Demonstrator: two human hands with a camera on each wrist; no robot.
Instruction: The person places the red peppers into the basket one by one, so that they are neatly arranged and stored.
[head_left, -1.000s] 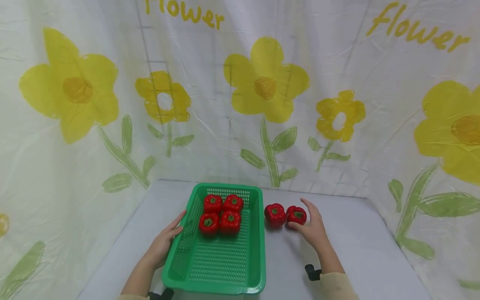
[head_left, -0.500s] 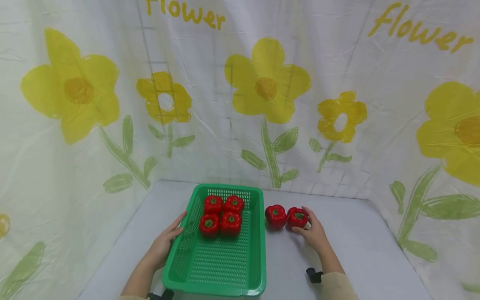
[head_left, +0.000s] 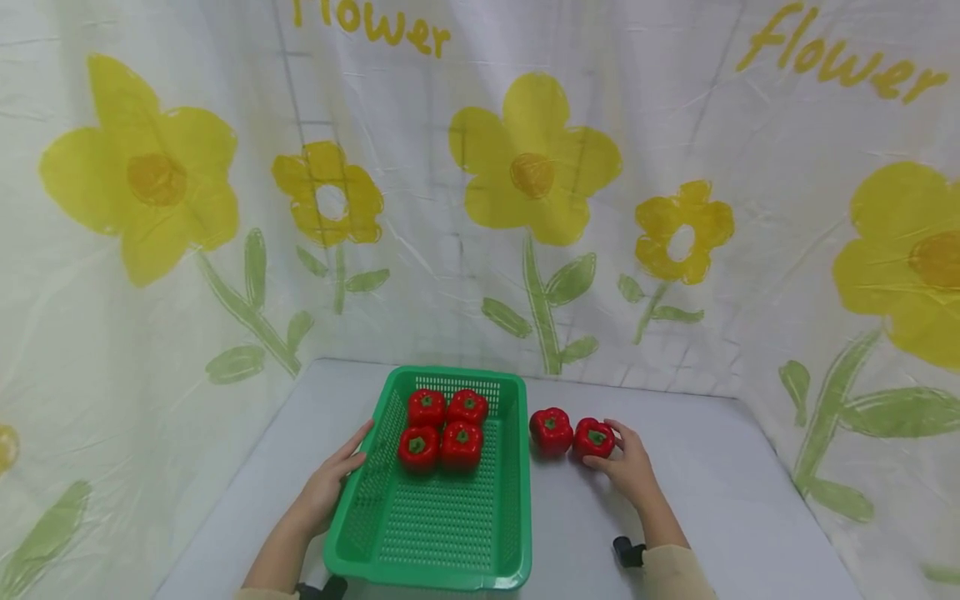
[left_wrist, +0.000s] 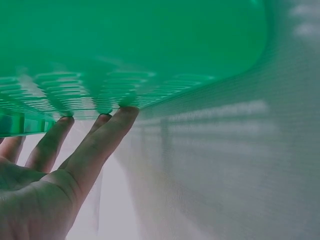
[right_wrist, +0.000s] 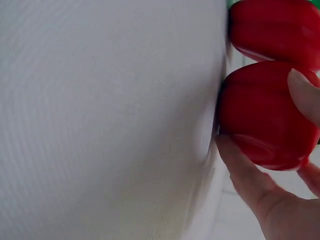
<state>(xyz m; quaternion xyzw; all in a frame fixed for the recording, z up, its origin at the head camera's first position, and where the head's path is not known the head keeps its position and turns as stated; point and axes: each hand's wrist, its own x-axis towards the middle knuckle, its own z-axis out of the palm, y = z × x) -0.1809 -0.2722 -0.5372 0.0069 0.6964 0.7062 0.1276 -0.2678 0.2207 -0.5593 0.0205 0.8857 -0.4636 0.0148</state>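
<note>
My right hand (head_left: 628,468) holds a red bell pepper (head_left: 591,438) on the table, thumb on one side and fingers on the other. In the right wrist view, the thumb (right_wrist: 306,97) presses the pepper's side while a fingertip reaches its base by the tabletop. Just left of it, a second red bell pepper (head_left: 552,431) stands very close. Several more red bell peppers (head_left: 461,447) sit grouped in the far half of a green plastic basket (head_left: 522,500). Along the basket's left outer wall lies my left hand (head_left: 322,496), fingers extended, fingertips touching the slotted side (left_wrist: 125,82).
A white table (head_left: 720,492) lies under everything. Behind it and at both sides hangs a pale curtain (head_left: 420,317) painted with yellow flowers. The basket's raised rim (head_left: 459,372) stands between the two loose peppers and those inside it.
The right hand's fingers, earlier spread wide around the right-hand pepper, have closed in on it. That pepper has shifted slightly towards me. Left hand and basket stay in place.
</note>
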